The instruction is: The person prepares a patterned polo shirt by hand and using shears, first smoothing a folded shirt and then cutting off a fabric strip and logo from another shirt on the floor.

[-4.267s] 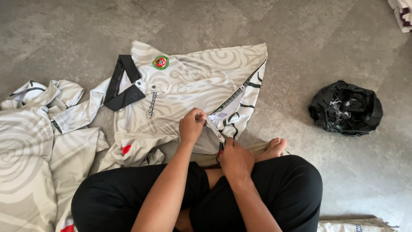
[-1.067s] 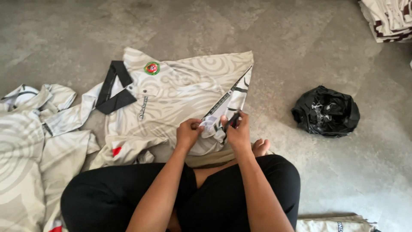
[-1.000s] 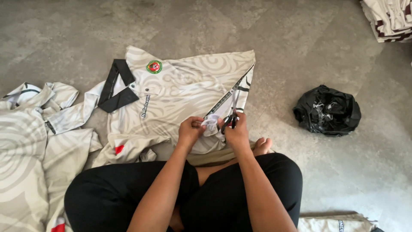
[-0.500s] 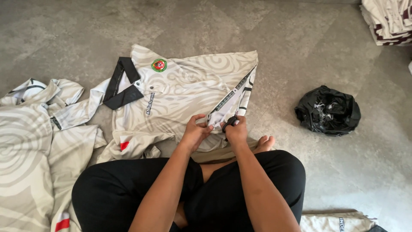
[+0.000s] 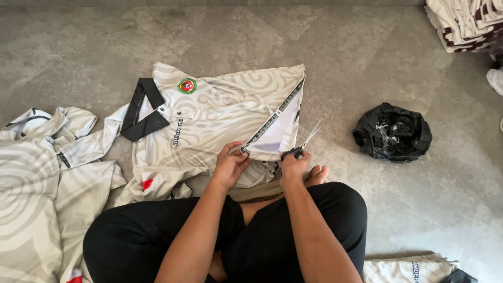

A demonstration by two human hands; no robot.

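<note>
A cream polo shirt [image 5: 220,112] with a swirl pattern, black collar and round badge lies spread on the grey floor in front of my crossed legs. My left hand [image 5: 229,165] pinches the shirt's near hem by its black patterned side trim. My right hand [image 5: 295,163] holds small scissors [image 5: 305,142], blades apart and pointing up-right, just beside the lifted hem corner. My bare foot shows under the right hand.
More cream shirts [image 5: 42,173] are heaped on the left. A crumpled black plastic bag [image 5: 393,131] holding scraps sits on the right. Folded shirts [image 5: 463,21] are stacked at the top right corner. Another folded garment [image 5: 414,268] lies by my right knee.
Both hands shifted slightly toward me along the hem. The scissors' blades now stand out to the right of the trim instead of lying on it.
</note>
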